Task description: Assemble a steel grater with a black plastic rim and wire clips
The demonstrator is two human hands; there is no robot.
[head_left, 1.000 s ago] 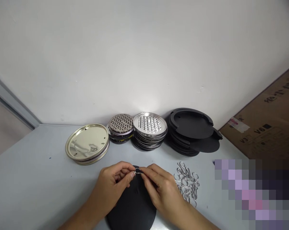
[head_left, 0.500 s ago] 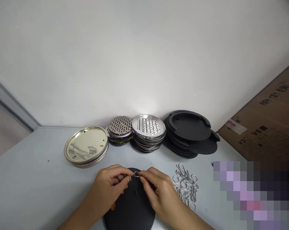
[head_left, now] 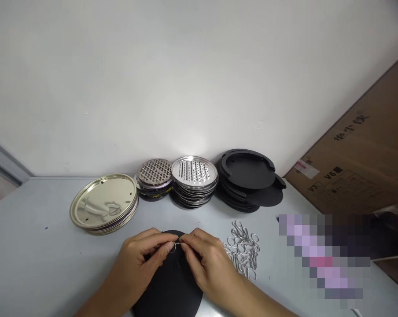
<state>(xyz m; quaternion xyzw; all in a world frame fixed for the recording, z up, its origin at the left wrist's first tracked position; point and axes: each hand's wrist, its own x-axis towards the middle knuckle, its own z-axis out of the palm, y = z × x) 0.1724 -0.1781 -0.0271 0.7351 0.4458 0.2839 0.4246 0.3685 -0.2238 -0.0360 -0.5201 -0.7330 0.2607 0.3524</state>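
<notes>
My left hand [head_left: 146,255] is closed in a pinch on a small metal ring [head_left: 173,248], part of which shows below the fingertips. My right hand [head_left: 202,255] pinches a thin wire clip [head_left: 179,242]; most of it is hidden by the fingers. The fingertips of both hands nearly meet, and the ring and clip come together between them. Under the hands, on the grey table, lies a black round plate [head_left: 174,286]. Beside my right hand is a loose pile of silvery wire clips with rings [head_left: 243,251].
Along the white wall stand a stack of gold-coloured round lids [head_left: 106,200], two stacks of round metal graters [head_left: 155,172] [head_left: 194,171], and a stack of black round plates [head_left: 252,171]. A cardboard box [head_left: 344,171] leans at the right. A blurred-out patch [head_left: 318,259] covers the right front.
My hands have drawn closer, bringing the clip in the right fingers up to the ring in the left. The view has shifted, so the table's things appear farther left.
</notes>
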